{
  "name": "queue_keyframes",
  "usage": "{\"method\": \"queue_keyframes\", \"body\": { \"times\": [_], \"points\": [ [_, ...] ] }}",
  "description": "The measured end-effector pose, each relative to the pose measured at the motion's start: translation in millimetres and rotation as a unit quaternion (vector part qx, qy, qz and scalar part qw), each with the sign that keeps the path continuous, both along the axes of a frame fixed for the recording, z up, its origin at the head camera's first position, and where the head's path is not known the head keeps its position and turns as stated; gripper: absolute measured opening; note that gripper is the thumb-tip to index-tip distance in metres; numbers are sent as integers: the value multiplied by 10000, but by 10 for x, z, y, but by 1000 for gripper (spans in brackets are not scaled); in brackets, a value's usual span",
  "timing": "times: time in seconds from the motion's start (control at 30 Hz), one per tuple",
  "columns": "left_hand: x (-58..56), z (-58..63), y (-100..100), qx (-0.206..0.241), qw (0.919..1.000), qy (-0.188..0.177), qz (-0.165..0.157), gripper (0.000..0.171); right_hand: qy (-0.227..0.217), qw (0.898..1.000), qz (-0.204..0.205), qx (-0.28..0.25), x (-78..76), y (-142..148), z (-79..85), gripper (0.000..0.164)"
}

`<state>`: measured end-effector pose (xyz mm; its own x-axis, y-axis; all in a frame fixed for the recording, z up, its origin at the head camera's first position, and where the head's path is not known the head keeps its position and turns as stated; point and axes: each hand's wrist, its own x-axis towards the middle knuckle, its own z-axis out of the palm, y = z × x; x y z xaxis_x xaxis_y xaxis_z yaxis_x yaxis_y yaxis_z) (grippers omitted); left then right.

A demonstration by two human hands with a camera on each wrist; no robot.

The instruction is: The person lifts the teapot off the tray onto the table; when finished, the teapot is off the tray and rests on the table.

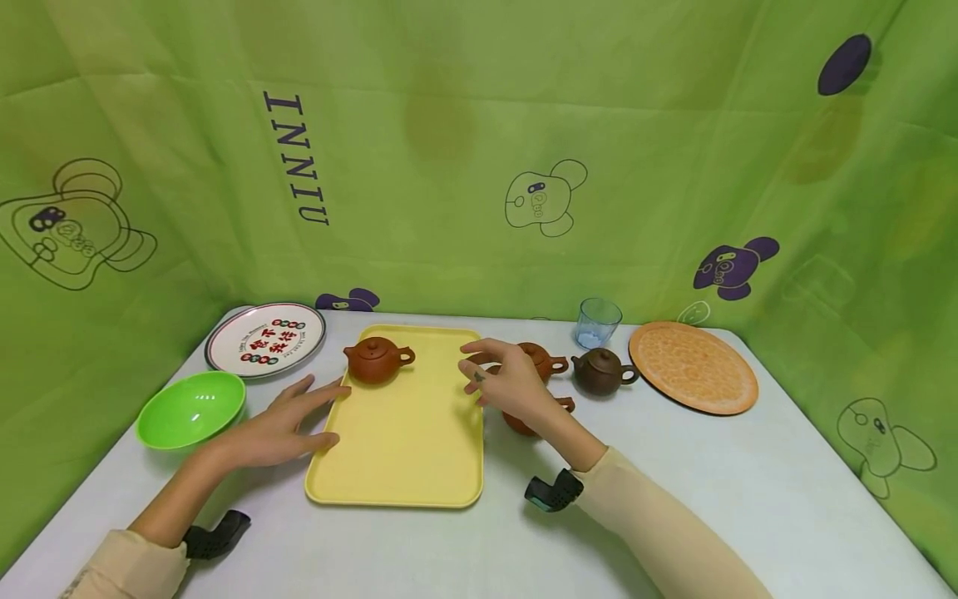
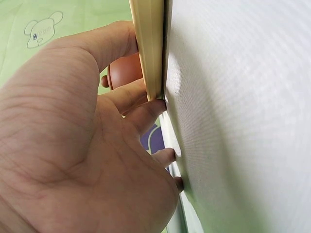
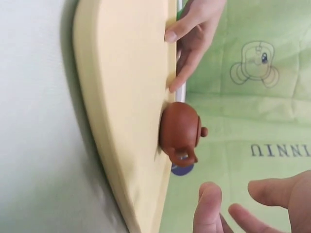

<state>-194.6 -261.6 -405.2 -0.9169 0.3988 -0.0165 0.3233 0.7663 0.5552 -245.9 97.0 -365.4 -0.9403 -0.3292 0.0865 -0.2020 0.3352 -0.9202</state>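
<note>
A reddish-brown teapot [image 1: 376, 362] stands at the back left of a yellow tray [image 1: 407, 441], its handle pointing right. My left hand [image 1: 277, 428] rests along the tray's left edge, thumb and fingertips touching the rim; the left wrist view shows its palm beside that rim [image 2: 149, 53]. Over the tray's right edge hovers my right hand [image 1: 512, 383], fingers bent loosely around nothing. Partly hidden behind it are more reddish-brown teapots, one farther back [image 1: 537, 356] and one nearer [image 1: 521, 424]. In the right wrist view, the right fingers [image 3: 209, 208] stay apart from the tray teapot [image 3: 179, 128].
Right of the hand are a dark brown teapot [image 1: 599, 372], a blue clear glass [image 1: 599, 323] and a round, pizza-like board [image 1: 692, 366]. On the left lie a white printed plate [image 1: 265, 339] and a green bowl [image 1: 190, 409]. Green curtains [image 1: 449, 166] enclose the white table [image 1: 449, 549].
</note>
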Motion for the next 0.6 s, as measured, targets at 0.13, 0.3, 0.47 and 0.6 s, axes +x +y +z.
{"method": "queue_keyframes", "body": {
  "times": [0.13,0.3,0.47,0.6],
  "points": [
    [0,-5,-1,-15,10000,0,-12,70,-50,9999,56,-79,-54,-110,-33,32],
    [0,8,4,43,10000,-28,-15,71,-168,9997,67,-172,-100,-230,-48,33],
    [7,8,3,57,10000,-61,6,71,-372,9990,80,-224,-125,-354,-57,35],
    [3,2,-1,58,10000,-47,14,70,-404,9991,59,-142,-140,-451,-53,35]
  ]
}}
